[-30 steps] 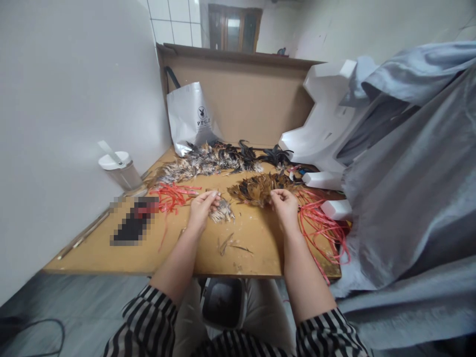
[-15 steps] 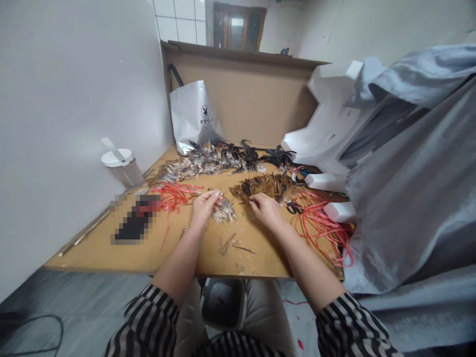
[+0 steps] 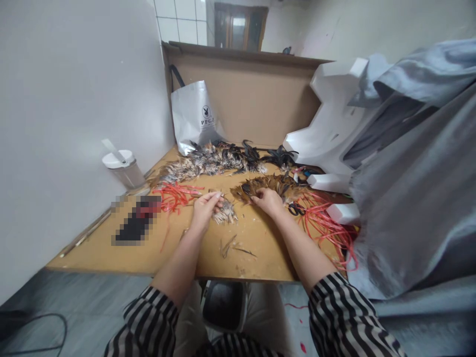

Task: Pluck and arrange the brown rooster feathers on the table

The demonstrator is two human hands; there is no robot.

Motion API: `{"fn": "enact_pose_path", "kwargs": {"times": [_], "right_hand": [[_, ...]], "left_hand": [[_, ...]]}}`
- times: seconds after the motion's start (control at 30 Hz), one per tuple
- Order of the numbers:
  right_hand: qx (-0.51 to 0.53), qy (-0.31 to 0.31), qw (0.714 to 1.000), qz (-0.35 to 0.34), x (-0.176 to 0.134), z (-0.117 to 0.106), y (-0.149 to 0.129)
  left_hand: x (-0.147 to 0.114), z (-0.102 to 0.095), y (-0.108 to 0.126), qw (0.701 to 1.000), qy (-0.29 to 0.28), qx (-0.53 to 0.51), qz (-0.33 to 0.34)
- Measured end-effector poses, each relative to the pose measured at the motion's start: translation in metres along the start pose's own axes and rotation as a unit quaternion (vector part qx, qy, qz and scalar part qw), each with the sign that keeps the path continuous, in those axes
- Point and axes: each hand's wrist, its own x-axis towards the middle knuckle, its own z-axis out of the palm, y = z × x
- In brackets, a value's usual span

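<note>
My left hand (image 3: 205, 210) is closed in a pinch above the table, with the thin brown tips of feathers (image 3: 211, 191) showing at its fingertips. Just beside it lies a small bundle of pale, grey-brown feathers (image 3: 226, 213). My right hand (image 3: 269, 202) reaches to the near edge of a pile of brown feathers (image 3: 285, 185); its thumb and forefinger are pinched on a feather there, partly hidden by the pile. A few loose thin feathers (image 3: 237, 247) lie on the table between my forearms.
Speckled and black feathers (image 3: 219, 158) line the table's back before a silver bag (image 3: 193, 114). Red plastic strips (image 3: 176, 196) lie left, more strips (image 3: 327, 228) right beside black scissors (image 3: 296, 209). A lidded cup (image 3: 126, 171) stands left; white foam (image 3: 330, 119) and grey cloth (image 3: 416, 188) border the right.
My right hand has moved slightly up and further over the brown feathers. My left hand keeps almost the same place and pinch.
</note>
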Motion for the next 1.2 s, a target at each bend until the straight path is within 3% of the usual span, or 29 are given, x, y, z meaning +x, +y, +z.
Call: {"fn": "enact_pose_path", "kwargs": {"times": [0.13,0.43,0.57,0.67,0.73,0.87,0.97,1.03,1.1,1.2], "right_hand": [[0.0,0.013,1.0,-0.015,-0.003,0.003,-0.004],[0.088,-0.019,0.995,0.035,0.015,0.003,0.002],[0.12,0.026,0.992,0.008,0.007,0.005,0.001],[0.205,0.044,0.978,-0.01,-0.001,0.006,-0.001],[0.318,0.025,0.948,0.0,-0.003,0.002,-0.003],[0.538,-0.025,0.841,0.043,-0.006,-0.02,-0.001],[0.622,-0.012,0.782,0.042,-0.009,-0.04,0.003],[0.644,-0.005,0.764,0.035,-0.013,-0.05,0.002],[0.636,0.004,0.771,0.031,-0.017,-0.055,-0.004],[0.55,-0.039,0.834,0.014,-0.022,-0.052,-0.022]], "left_hand": [[0.0,0.0,0.0,1.0,-0.002,0.006,0.004],[-0.001,0.0,0.003,1.0,0.006,0.002,-0.001],[0.0,0.0,0.002,1.0,0.004,0.004,0.005],[0.0,-0.001,0.001,1.0,0.004,0.005,0.007],[0.0,-0.001,0.0,1.0,0.007,0.006,0.007],[0.001,-0.001,0.001,1.0,0.016,0.001,0.013],[0.001,-0.002,0.004,0.999,0.026,-0.011,0.021],[0.001,-0.002,0.007,0.999,0.034,-0.021,0.027],[0.002,-0.003,0.009,0.998,0.044,-0.032,0.033],[0.003,-0.005,0.011,0.996,0.06,-0.049,0.039]]}}
